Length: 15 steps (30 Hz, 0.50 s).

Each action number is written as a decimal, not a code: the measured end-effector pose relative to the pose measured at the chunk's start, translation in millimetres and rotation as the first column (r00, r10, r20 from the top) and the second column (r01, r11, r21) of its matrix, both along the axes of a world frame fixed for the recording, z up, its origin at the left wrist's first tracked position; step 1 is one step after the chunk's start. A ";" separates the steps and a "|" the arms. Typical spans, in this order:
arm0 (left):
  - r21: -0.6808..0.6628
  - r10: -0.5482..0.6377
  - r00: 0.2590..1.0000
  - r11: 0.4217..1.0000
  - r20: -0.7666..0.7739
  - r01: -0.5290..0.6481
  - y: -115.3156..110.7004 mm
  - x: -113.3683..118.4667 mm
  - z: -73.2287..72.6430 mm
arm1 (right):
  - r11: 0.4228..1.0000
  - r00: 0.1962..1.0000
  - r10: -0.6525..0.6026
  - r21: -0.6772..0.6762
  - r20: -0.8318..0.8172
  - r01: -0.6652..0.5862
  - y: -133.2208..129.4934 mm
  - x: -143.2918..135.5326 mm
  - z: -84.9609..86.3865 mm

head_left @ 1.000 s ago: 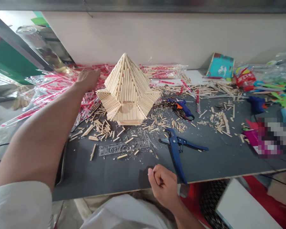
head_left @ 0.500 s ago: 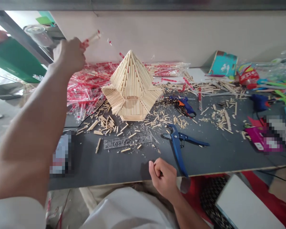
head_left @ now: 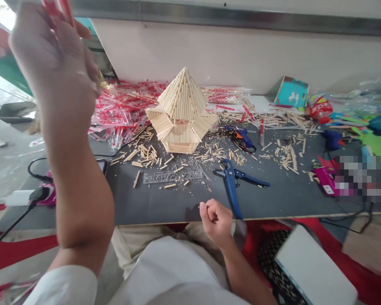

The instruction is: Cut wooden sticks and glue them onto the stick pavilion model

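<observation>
High at the upper left, my left hand [head_left: 59, 55] is closed round red-and-clear plastic wrappers [head_left: 63, 10], partly cut off by the frame's top. My right hand [head_left: 216, 218] rests curled in a loose fist at the table's front edge; whether anything lies inside is hidden. A model of wooden sticks [head_left: 184, 112] with a pointed roof stands upright in the middle of the table. In front of it lie a clear stencil ruler [head_left: 173, 175] and short cut sticks [head_left: 144, 154]. The blue cutter [head_left: 231, 182] lies open-jawed beyond my right hand.
Red-and-clear wrappers [head_left: 119, 112] are heaped behind and left of the model. A blue glue gun [head_left: 243, 137] lies right of it. Further right are a teal box [head_left: 292, 92], a magenta item [head_left: 325, 180] and cables. A black plug [head_left: 40, 195] sits at the left.
My left hand has moved up and nearer with the wrappers. The view has shifted, showing more of the table's left end. My right hand keeps its curl.
</observation>
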<state>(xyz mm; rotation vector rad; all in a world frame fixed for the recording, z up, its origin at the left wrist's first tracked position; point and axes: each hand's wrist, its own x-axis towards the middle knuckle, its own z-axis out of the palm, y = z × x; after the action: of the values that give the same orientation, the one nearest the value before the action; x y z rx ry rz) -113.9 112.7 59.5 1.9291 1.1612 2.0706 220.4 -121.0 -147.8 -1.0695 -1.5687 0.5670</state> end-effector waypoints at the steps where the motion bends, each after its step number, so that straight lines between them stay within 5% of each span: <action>1: -0.033 -0.002 0.994 0.999 -0.105 -0.001 -16.4 12.8 1.5 | 1.000 1.000 0.005 -0.007 -0.027 -0.005 -1.8 1.4 0.7; 3: -0.011 -0.025 0.992 1.000 -0.126 0.023 -52.8 39.3 0.3 | 0.999 0.997 0.009 -0.035 -0.077 -0.012 -4.4 3.3 3.5; 6: -0.219 -0.049 0.997 0.975 -0.062 0.034 -115.0 78.9 -16.5 | 0.994 0.989 0.017 -0.106 -0.147 -0.033 -5.3 3.1 12.7; 9: -0.542 -0.214 0.956 0.837 -0.201 0.074 -171.4 119.1 -49.3 | 0.990 0.952 0.037 -0.119 -0.304 -0.077 -3.6 0.1 27.5; 14: -0.676 -0.532 0.837 0.665 -0.128 0.320 -214.1 179.5 -107.2 | 0.980 0.896 0.099 -0.115 -0.432 -0.164 -0.3 3.3 45.5; 15: -0.676 -0.520 0.840 0.677 -0.157 0.293 -215.9 187.2 -115.5 | 0.979 0.911 0.063 -0.151 -0.408 -0.136 0.2 6.6 46.0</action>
<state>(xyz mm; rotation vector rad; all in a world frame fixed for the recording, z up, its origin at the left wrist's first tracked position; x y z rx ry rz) 73.3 -103.3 -55.9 1.9681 1.1245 0.9529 227.0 -120.7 -101.7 -0.9326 -1.2297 0.9486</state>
